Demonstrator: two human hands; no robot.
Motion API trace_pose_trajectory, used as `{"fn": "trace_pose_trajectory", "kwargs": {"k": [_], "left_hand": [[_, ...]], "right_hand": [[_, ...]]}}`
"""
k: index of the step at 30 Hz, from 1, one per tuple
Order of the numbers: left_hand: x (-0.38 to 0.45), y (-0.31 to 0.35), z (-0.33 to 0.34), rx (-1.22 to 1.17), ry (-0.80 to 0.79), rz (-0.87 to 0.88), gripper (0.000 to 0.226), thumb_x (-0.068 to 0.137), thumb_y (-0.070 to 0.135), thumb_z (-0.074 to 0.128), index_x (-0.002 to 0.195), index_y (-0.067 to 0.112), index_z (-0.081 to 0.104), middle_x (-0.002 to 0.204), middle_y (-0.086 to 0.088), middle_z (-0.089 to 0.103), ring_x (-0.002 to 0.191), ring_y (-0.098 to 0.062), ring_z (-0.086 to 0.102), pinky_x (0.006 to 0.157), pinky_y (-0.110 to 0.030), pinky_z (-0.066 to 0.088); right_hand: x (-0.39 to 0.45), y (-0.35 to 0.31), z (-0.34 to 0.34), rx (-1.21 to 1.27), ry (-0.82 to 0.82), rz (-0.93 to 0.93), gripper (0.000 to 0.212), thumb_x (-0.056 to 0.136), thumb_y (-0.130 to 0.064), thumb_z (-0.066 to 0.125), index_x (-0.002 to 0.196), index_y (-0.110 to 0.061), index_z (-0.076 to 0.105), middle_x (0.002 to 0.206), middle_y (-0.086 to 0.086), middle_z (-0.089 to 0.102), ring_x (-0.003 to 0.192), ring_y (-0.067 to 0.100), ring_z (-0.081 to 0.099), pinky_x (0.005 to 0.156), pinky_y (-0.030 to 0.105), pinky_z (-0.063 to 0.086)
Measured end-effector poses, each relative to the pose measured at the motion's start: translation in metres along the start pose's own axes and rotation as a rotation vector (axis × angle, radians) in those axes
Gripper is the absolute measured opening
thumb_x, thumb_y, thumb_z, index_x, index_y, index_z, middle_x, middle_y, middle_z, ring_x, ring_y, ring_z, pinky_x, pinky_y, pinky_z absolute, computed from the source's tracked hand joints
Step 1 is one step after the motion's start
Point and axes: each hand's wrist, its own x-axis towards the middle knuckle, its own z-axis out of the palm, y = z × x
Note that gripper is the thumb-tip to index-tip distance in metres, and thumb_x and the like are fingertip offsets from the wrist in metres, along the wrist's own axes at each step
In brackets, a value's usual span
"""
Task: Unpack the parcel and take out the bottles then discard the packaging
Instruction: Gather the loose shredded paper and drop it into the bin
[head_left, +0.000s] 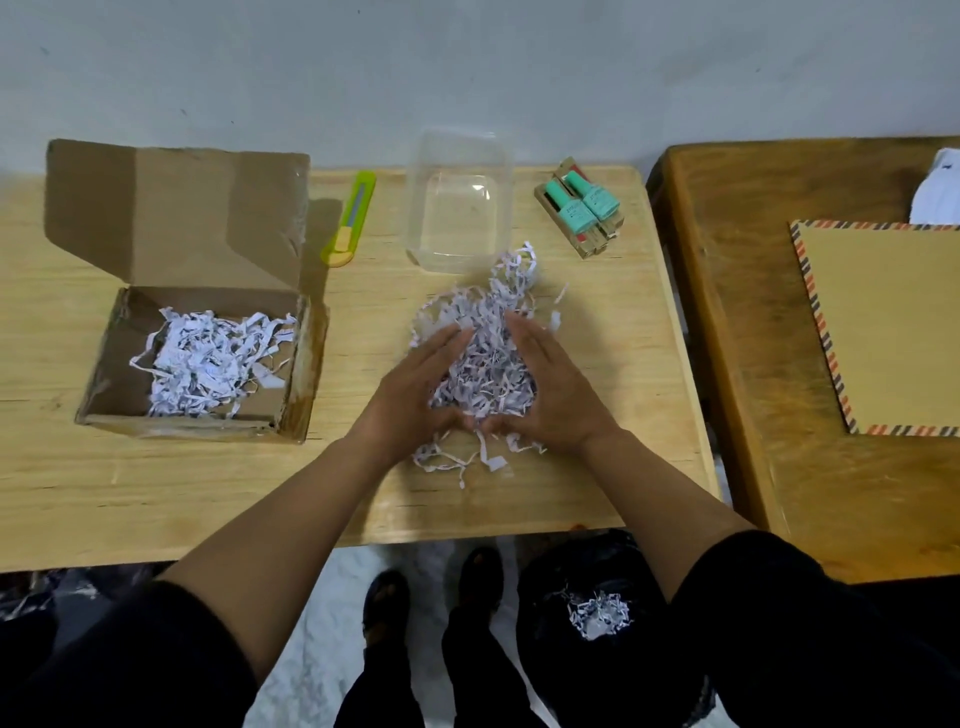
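Shredded paper (483, 353) cupped between left hand (415, 395), right hand (550, 395); bottle labels unreadable.

A brown cardboard box (197, 358) is sitting open at the left of the tabletop (78, 483), its lid flap standing up behind it, with a loose nest of white shredded paper (208, 358) lying inside. A larger heap of shredded paper (483, 332) is lying at the middle of the tabletop, just in front of a clear plastic container (457, 202). Two mint-green bottles (584, 200) are lying side by side on small cardboard cartons (592, 241) near the far right edge. More shreds (597, 616) are resting in a black bag (571, 582) on the floor.
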Motion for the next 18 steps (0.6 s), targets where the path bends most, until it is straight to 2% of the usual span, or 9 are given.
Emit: {"fn": "trace_pose_trajectory", "kwargs": {"k": [3, 5, 7, 9, 11, 14, 18], "left_hand": [[0.0, 0.004, -0.002, -0.049, 0.079, -0.006, 0.081, 0.066, 0.01, 0.079, 0.138, 0.013, 0.042, 0.142, -0.006, 0.046, 0.129, -0.007, 0.036, 0.108, -0.014, 0.025], [0.001, 0.007, -0.001, -0.083, 0.12, -0.007, 0.072, 0.065, 0.011, 0.08, 0.131, 0.01, 0.052, 0.132, -0.009, 0.057, 0.119, -0.008, 0.045, 0.103, -0.015, 0.032], [0.002, 0.012, -0.001, -0.127, 0.137, -0.046, 0.062, 0.066, 0.004, 0.078, 0.124, 0.01, 0.058, 0.124, -0.01, 0.063, 0.113, -0.009, 0.051, 0.096, -0.014, 0.036], [0.002, 0.017, -0.001, -0.148, 0.164, -0.089, 0.05, 0.069, -0.001, 0.073, 0.118, 0.01, 0.064, 0.117, -0.011, 0.067, 0.108, -0.013, 0.056, 0.088, -0.005, 0.034], [0.002, 0.021, -0.004, -0.167, 0.177, -0.113, 0.042, 0.071, 0.0, 0.073, 0.112, 0.01, 0.068, 0.112, -0.013, 0.069, 0.103, -0.013, 0.058, 0.082, -0.001, 0.033], [0.003, 0.029, -0.011, -0.171, 0.148, -0.088, 0.038, 0.073, 0.003, 0.073, 0.109, 0.01, 0.069, 0.11, -0.014, 0.07, 0.103, -0.019, 0.063, 0.083, -0.007, 0.036], [0.007, 0.047, -0.028, -0.192, 0.117, -0.043, 0.036, 0.076, -0.001, 0.069, 0.11, 0.009, 0.069, 0.114, -0.013, 0.068, 0.105, -0.018, 0.061, 0.084, -0.009, 0.035]], "right_hand": [[0.003, -0.003, 0.006, 0.023, 0.047, -0.014, 0.101, 0.067, -0.05, 0.074, 0.145, -0.013, 0.023, 0.149, 0.01, 0.032, 0.137, 0.015, 0.026, 0.111, 0.023, 0.021], [0.004, -0.004, 0.009, 0.003, 0.082, -0.042, 0.09, 0.07, -0.05, 0.069, 0.143, -0.012, 0.031, 0.142, 0.015, 0.041, 0.13, 0.025, 0.037, 0.108, 0.029, 0.031], [0.005, -0.007, 0.01, -0.017, 0.101, -0.035, 0.076, 0.074, -0.039, 0.069, 0.137, -0.009, 0.041, 0.132, 0.019, 0.048, 0.122, 0.031, 0.044, 0.102, 0.035, 0.039], [0.005, -0.011, 0.009, -0.029, 0.114, -0.005, 0.063, 0.072, -0.019, 0.073, 0.129, -0.005, 0.051, 0.124, 0.022, 0.053, 0.116, 0.035, 0.05, 0.095, 0.038, 0.044], [0.004, -0.013, 0.008, -0.046, 0.133, 0.015, 0.054, 0.07, -0.008, 0.072, 0.121, -0.002, 0.057, 0.116, 0.022, 0.058, 0.108, 0.036, 0.056, 0.09, 0.037, 0.047], [-0.001, -0.018, 0.003, -0.072, 0.163, 0.061, 0.052, 0.068, -0.001, 0.071, 0.119, -0.003, 0.059, 0.111, 0.02, 0.06, 0.103, 0.034, 0.059, 0.086, 0.029, 0.045], [-0.014, -0.043, -0.015, -0.063, 0.271, 0.113, 0.044, 0.071, -0.013, 0.074, 0.113, -0.003, 0.063, 0.105, 0.018, 0.063, 0.098, 0.031, 0.06, 0.08, 0.02, 0.04]]}}
